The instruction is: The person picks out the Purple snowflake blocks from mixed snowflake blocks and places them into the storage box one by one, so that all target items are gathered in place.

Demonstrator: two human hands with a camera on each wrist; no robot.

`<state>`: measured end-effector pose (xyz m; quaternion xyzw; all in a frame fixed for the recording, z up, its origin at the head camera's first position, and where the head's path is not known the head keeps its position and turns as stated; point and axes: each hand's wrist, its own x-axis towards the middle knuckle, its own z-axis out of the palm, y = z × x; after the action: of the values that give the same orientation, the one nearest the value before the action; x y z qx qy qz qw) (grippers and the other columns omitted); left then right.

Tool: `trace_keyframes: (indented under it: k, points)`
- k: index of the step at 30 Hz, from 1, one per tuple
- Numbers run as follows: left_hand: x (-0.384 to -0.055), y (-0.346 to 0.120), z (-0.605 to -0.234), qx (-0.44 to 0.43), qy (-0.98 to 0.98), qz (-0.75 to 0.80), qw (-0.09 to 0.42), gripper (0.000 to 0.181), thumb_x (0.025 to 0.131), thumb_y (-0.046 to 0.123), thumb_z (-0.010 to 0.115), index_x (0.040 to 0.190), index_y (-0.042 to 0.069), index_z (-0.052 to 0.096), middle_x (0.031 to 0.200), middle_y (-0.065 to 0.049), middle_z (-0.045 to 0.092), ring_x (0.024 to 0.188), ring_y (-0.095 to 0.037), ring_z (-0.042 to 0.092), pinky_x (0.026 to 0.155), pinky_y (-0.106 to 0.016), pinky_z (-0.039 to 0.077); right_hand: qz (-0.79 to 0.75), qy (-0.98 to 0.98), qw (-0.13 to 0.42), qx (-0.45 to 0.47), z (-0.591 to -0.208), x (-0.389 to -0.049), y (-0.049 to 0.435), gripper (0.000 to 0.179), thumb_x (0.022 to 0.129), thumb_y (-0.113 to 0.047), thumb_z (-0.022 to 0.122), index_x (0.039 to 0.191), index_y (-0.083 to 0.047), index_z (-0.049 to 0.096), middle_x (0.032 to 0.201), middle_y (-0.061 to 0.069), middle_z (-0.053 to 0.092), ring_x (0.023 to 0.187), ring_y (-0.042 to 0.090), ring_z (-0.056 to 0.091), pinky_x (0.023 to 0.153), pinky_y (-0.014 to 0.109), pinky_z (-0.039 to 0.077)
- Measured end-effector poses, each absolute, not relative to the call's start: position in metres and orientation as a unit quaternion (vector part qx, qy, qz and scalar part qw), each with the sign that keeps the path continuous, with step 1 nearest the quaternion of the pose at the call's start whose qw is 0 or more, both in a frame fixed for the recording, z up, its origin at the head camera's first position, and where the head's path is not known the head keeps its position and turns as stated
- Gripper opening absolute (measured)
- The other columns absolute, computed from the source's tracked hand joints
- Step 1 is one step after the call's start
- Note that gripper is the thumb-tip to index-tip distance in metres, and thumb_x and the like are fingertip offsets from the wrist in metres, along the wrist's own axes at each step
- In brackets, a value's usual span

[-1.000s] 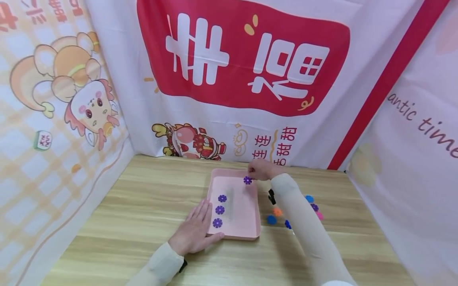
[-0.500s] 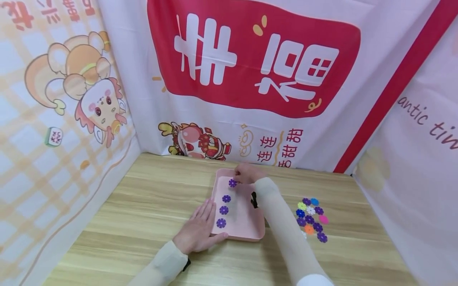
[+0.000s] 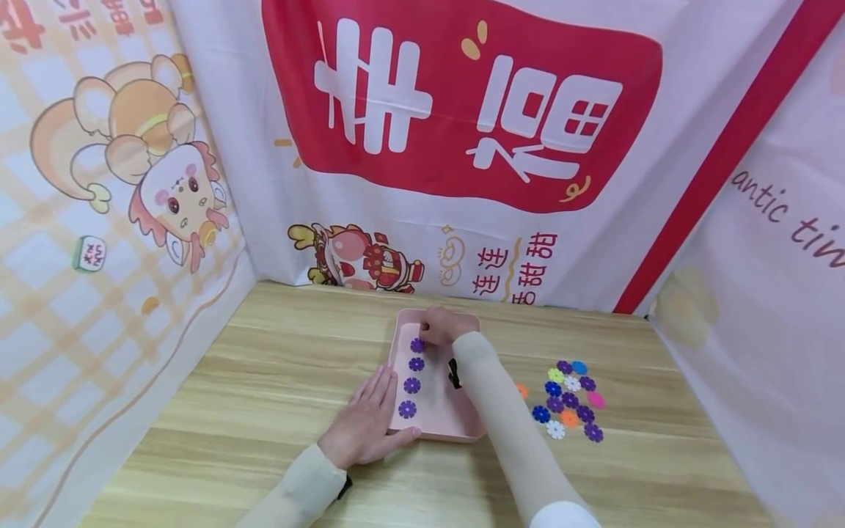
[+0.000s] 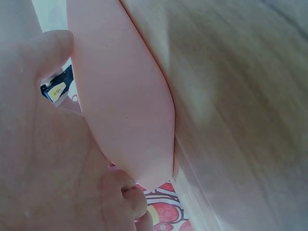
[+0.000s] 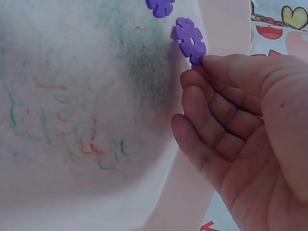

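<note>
Between thumb and fingertip my right hand (image 3: 441,327) pinches a purple snowflake disc (image 5: 191,41) by its edge. The disc is tilted, close over the floor of a shallow pink tray (image 3: 455,422), toward the tray's far left side. Three more purple snowflake discs (image 3: 412,385) lie in a line along the left side of the tray, nearer to me. My left hand (image 3: 361,425) rests on the tray's near left corner with its fingers extended along the left wall and its thumb at the front rim (image 4: 77,91).
Right of the tray, loose snowflake discs (image 3: 569,400) in purple, blue, white, orange, yellow and pink lie on the wooden table (image 3: 277,381). A printed cloth (image 3: 370,198) hangs behind the table. Coloured marks stain the tray floor in the right wrist view.
My right hand has carried the purple disc leftward from the tray's far right corner, then slightly toward me to the row's far end. The left hand keeps its place on the tray.
</note>
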<state>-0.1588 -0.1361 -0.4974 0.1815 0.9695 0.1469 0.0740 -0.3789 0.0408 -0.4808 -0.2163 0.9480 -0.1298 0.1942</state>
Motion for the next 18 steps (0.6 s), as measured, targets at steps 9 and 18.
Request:
trace_keyframes:
  k: [9,18]
  points:
    - [-0.159,-0.132,-0.499,0.185,0.969,0.147,0.072,0.104,0.102,0.069,0.050,0.164,-0.009,0.020,0.176,-0.026,0.014,0.165,-0.040,0.014,0.135,-0.054,0.019,-0.108,0.957,0.185,-0.196,-0.481,-0.372,0.048,0.019,0.102,-0.023,0.065,0.088,-0.016,0.077,0.080,-0.001,0.072,0.068,0.013,0.062,0.064,0.028,0.052]
    - [-0.163,-0.132,-0.501,0.174,0.971,0.148,0.075,0.105,0.101,0.071,0.051,0.166,-0.006,0.019,0.176,-0.024,0.012,0.165,-0.039,0.013,0.135,-0.054,0.017,-0.139,0.948,0.157,-0.241,-0.464,-0.371,0.071,0.011,0.101,-0.011,0.066,0.093,-0.011,0.074,0.084,-0.001,0.065,0.075,0.014,0.057,0.068,0.028,0.049]
